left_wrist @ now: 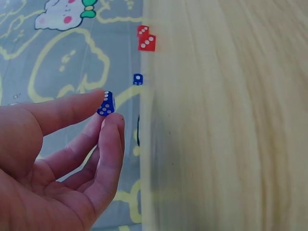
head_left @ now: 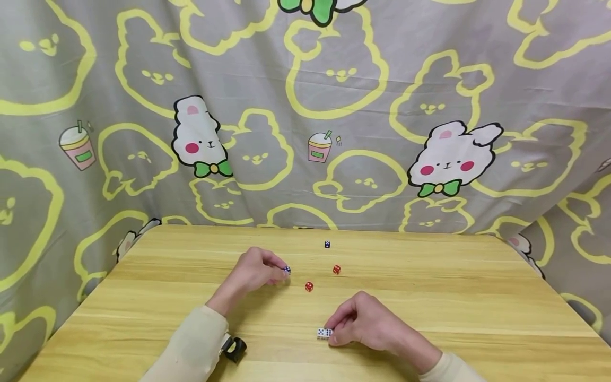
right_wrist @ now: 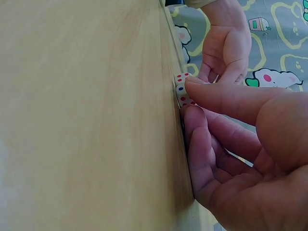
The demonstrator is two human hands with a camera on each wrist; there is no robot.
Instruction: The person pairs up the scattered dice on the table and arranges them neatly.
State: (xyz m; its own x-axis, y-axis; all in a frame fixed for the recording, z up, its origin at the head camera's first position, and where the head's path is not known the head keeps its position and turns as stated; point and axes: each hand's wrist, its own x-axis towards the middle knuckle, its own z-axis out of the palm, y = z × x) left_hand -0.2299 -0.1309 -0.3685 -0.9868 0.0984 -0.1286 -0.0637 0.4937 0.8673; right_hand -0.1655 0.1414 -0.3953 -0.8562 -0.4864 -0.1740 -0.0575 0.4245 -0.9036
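Note:
My left hand (head_left: 255, 270) pinches a blue die (left_wrist: 106, 104) with white pips between thumb and fingertips. In the head view it is just left of two red dice, the nearer red die (head_left: 309, 286) and the farther red die (head_left: 337, 269). Another blue die (head_left: 326, 244) lies toward the back of the table. Lower in that view, two white dice sit side by side, touching. Thumb and fingertips of my right hand (head_left: 365, 326) pinch the right white die (head_left: 329, 333); the left white die (head_left: 320, 332) sits against it. Fingers partly cover the held dice.
Everything lies on a light wooden table (head_left: 453, 286). Behind its far edge hangs a grey curtain (head_left: 267, 79) with yellow outlines and rabbit prints. A black strapped device (head_left: 235, 349) sits at the left sleeve (head_left: 195, 339).

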